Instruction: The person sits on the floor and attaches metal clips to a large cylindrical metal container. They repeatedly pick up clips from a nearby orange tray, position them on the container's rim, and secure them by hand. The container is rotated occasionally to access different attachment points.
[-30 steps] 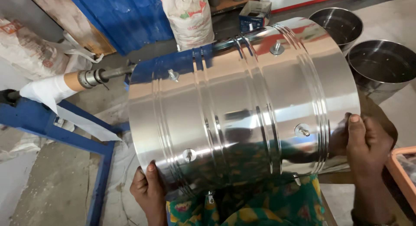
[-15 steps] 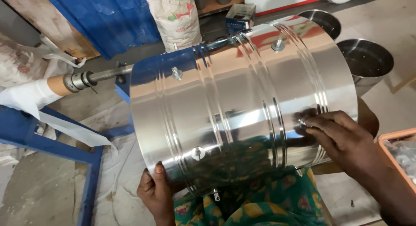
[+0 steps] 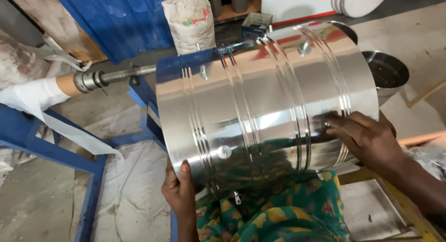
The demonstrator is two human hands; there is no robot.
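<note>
Lying centre frame, steel drum [image 3: 265, 107]: left hand [image 3: 179, 191] grips its lower-left rim; right hand [image 3: 367, 140] rests flat, fingers spread, lower right.

Blue corrugated wall [image 3: 125, 19], dusty concrete floor [image 3: 37, 209] — blue metal frame [image 3: 88, 177]

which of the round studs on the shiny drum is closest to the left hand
The flat round stud low on the steel drum, just above the left hand. The other two studs sit up along the drum's top, far from that hand.
</note>
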